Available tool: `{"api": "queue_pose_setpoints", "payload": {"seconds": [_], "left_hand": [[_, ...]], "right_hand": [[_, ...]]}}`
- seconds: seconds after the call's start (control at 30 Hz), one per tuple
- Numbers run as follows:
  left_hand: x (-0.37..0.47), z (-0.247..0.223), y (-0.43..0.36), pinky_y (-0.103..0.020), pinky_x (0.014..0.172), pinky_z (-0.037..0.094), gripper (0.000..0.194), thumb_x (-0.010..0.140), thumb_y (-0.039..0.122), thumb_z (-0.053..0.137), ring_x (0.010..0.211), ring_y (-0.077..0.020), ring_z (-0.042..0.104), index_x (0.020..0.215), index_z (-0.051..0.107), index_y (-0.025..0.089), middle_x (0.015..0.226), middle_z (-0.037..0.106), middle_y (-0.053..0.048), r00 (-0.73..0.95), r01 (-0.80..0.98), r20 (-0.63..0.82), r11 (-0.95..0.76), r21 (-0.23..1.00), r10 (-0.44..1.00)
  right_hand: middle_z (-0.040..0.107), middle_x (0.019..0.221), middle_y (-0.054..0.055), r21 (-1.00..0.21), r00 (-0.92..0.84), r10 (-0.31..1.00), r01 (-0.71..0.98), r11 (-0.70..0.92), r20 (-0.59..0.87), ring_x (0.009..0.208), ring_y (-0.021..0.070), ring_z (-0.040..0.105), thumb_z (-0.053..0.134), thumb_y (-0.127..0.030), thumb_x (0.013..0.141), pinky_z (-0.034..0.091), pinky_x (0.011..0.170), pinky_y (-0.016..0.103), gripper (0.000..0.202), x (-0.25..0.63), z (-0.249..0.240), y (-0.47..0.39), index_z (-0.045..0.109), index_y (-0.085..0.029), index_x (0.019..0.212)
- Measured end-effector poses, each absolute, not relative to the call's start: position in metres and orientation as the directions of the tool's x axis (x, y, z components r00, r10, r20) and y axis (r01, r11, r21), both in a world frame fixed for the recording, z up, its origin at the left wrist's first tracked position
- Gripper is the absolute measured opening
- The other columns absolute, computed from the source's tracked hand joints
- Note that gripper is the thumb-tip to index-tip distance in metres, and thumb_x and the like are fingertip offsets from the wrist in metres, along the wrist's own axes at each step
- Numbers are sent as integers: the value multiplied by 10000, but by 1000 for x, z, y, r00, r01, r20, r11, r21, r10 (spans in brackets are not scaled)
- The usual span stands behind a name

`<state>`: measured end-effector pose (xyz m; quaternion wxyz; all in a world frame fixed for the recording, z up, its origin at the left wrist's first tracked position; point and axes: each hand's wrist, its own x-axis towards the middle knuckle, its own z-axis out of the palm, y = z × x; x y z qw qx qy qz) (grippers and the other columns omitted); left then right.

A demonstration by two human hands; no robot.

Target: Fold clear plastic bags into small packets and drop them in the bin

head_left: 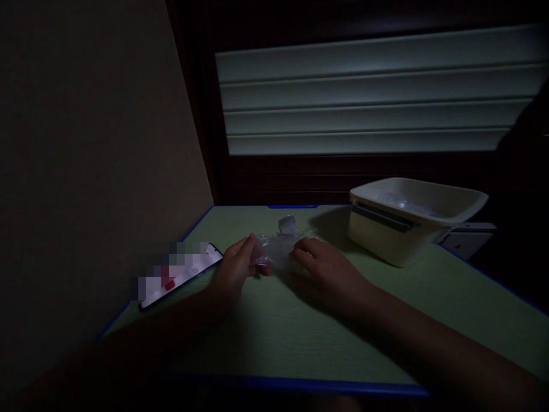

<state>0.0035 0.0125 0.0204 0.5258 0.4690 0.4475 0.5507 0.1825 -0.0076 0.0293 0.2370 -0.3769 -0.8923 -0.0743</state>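
Left hand (235, 264) pinching bag (278, 250) edge; right hand (325, 270) curled against its other side, actual grip can't tell. Bag between hands over worktop (274, 337), crumpled, handling looks unfinished. Bin (375, 237) beyond, to right, already has clear plastic (401, 202) inside.

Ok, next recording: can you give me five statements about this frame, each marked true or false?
1. The left hand holds clear plastic. True.
2. The phone lies to the right of both hands. False: the phone lies to their left.
3. The tub is on the right side of the table. True.
4. The tub is upside down. False: its open top faces up.
5. The right hand rests on the tub. False: it is at the clear plastic.
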Motion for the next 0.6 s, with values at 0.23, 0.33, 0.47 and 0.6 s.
{"api": "queue_pose_setpoints", "payload": {"seconds": [0.23, 0.33, 0.47, 0.6], "left_hand": [[0, 17, 17, -238, 508, 438, 367, 736, 514, 561, 528, -123, 553, 798, 525, 155, 676, 558, -2, -38, -158, 112, -117, 980, 993], [-1, 15, 19, -232, 608, 440, 334, 713, 479, 624, 718, -142, 572, 823, 528, 178, 794, 560, -3, -95, -133, 162, -173, 976, 982], [0, 15, 17, -292, 783, 432, 362, 716, 504, 619, 979, -207, 532, 875, 552, 185, 994, 570, -46, -60, -136, 200, -206, 969, 978], [4, 18, 13, -323, 817, 430, 499, 697, 622, 561, 933, -225, 565, 838, 596, 144, 926, 618, -86, 200, -223, 130, -84, 971, 971]], "right_hand": [[568, 632, 4, -882, -87, 910, 223, 414, 405, 642, 170, 526, 534, -199, 672, 403, 625, 294, 37, 198, 36, 8, 545, -195, 637], [508, 531, -25, -955, -20, 955, 2, 296, 296, 499, 138, 493, 492, -248, 647, 419, 497, 267, 53, 200, 43, 9, 479, -209, 612], [406, 455, -51, -971, -54, 982, -167, 169, 180, 365, 91, 368, 477, -214, 575, 314, 330, 204, 22, 200, 49, 7, 462, -202, 566], [402, 455, -55, -970, -116, 984, -219, 109, 137, 340, 80, 324, 474, -192, 571, 237, 292, 192, 9, 200, 48, 8, 472, -197, 578]]}}
